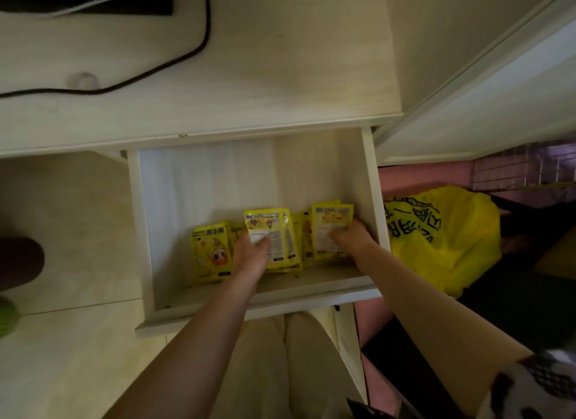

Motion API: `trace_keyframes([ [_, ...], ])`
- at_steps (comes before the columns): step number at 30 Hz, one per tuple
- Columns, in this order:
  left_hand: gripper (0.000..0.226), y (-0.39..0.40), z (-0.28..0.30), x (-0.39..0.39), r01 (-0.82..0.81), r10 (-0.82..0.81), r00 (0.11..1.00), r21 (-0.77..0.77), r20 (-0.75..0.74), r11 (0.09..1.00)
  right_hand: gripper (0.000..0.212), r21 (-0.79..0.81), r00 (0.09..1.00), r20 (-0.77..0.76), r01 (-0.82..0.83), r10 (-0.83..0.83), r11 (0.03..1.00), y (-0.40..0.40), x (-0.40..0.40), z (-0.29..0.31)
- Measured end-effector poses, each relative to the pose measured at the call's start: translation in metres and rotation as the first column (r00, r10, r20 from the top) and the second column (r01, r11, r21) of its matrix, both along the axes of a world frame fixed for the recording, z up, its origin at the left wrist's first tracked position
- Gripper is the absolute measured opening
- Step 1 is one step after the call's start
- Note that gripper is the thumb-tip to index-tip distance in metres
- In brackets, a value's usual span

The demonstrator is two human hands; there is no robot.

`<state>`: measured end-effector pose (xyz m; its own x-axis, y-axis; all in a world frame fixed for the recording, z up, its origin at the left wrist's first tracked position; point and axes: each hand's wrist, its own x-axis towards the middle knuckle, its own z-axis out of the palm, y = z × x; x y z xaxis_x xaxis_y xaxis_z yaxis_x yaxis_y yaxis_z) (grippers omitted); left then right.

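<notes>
A pale wooden drawer (pixel 141 231) is pulled out from under a desk. Several yellow packets lie along its near end. My left hand (pixel 251 256) holds the middle stack of packets (pixel 274 231), thumb on its white label. My right hand (pixel 350 236) grips another stack of packets (pixel 330 224) at the drawer's right side. A further yellow packet (pixel 212 252) with a cartoon face lies untouched to the left. The far half of the drawer is bare.
The desk top (pixel 249 75) carries a black cable (pixel 174 63) and a dark device at the far left. A yellow plastic bag (pixel 442 238) sits on the floor right of the drawer. Pale floor tiles (pixel 71 216) lie to the left.
</notes>
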<state>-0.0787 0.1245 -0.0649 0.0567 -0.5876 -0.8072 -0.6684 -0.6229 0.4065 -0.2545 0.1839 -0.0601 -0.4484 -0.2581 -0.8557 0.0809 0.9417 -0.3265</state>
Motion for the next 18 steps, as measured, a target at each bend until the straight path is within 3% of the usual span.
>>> trace_keyframes([
  [6,0.027,-0.004,0.006,0.007,0.167,-0.166,0.985,-0.02,0.048,0.986,0.041,0.159,0.964,-0.07,-0.242,0.255,0.957,0.003,0.002,0.015],
  [10,0.033,-0.007,0.022,0.017,0.228,-0.223,0.972,-0.06,0.076,0.972,0.047,0.194,0.935,-0.08,-0.326,0.347,0.925,0.009,0.007,0.03],
  [14,0.032,-0.006,0.043,0.031,0.237,-0.231,0.97,-0.085,0.077,0.968,0.039,0.144,0.91,-0.123,-0.379,0.397,0.914,0.013,0.013,0.053],
  [18,0.03,0.001,0.068,0.045,0.245,-0.233,0.967,-0.12,0.103,0.962,0.047,0.045,0.882,-0.152,-0.446,0.447,0.894,0.019,0.018,0.077],
])
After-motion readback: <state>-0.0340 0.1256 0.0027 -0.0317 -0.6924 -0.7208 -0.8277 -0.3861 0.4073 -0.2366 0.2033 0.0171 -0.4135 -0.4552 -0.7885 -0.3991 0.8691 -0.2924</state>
